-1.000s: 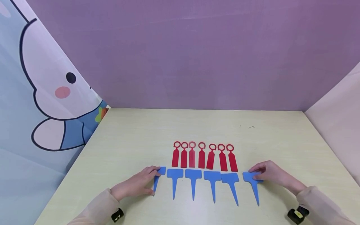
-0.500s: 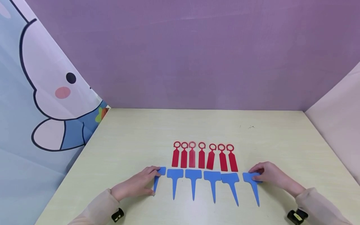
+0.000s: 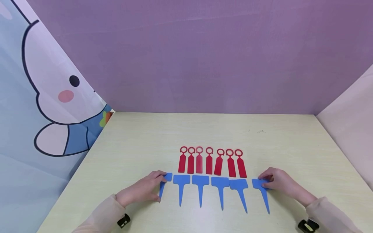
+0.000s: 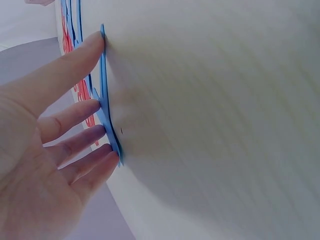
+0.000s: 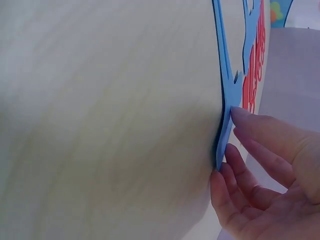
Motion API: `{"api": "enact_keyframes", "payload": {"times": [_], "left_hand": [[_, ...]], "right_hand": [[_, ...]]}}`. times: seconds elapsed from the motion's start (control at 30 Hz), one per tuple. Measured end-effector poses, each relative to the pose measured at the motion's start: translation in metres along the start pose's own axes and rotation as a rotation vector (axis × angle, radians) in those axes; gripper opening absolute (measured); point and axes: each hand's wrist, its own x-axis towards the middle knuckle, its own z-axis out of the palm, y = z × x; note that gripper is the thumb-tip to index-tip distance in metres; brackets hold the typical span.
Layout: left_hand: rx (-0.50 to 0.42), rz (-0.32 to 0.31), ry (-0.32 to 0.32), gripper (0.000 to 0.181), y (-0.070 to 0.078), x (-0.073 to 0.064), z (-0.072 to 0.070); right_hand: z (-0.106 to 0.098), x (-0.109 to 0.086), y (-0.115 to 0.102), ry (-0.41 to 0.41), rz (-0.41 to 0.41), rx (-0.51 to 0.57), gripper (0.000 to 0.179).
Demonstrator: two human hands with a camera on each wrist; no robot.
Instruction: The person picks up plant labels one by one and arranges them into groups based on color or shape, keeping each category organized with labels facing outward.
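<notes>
Blue T-shaped plant labels lie flat in a row on the table, points toward me in the head view. My left hand (image 3: 142,189) spans the leftmost label (image 3: 168,176); its thumb touches the pointed end and its fairly straight fingertips touch the head. At the other end of the row, my right hand (image 3: 281,182) pinches the head of the rightmost label (image 3: 257,183) between thumb and bent fingers. The right wrist view shows that thumb (image 5: 250,120) on the blue label (image 5: 229,97). Between the hands lie several more labels, such as a middle label (image 3: 200,180).
Several red tags (image 3: 209,164) with ring ends lie in a row behind the labels. The pale table (image 3: 145,136) meets a purple panel (image 3: 204,64) at the back. A cartoon-printed cloth (image 3: 17,178) hangs on the left, and a pale panel (image 3: 355,129) stands on the right.
My right hand has shifted very slightly downward in the head view, and the rightmost label with it. The left hand and the other labels and tags show no clear movement.
</notes>
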Motion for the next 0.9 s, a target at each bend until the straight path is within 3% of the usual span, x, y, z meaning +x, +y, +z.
{"api": "enact_keyframes", "payload": {"times": [0.23,0.4,0.63,0.77,0.9], "left_hand": [[0.018,-0.001,0.017,0.056,0.0,0.002,0.0],[0.003,-0.003,0.021,0.056,0.0,0.004,-0.001],[-0.036,-0.021,0.026,0.057,-0.001,0.006,-0.003],[-0.07,-0.036,0.077,0.052,-0.003,0.003,-0.008],[-0.062,-0.04,0.159,0.047,-0.009,0.0,-0.014]], "right_hand": [[-0.001,0.001,0.002,0.007,0.005,0.026,0.023],[-0.004,-0.002,0.003,0.054,-0.019,0.038,0.022],[-0.015,-0.009,0.004,0.093,0.053,0.068,0.025],[-0.024,-0.012,0.009,0.153,0.027,0.036,0.023],[-0.032,-0.017,0.016,0.266,-0.015,-0.048,0.02]]}}
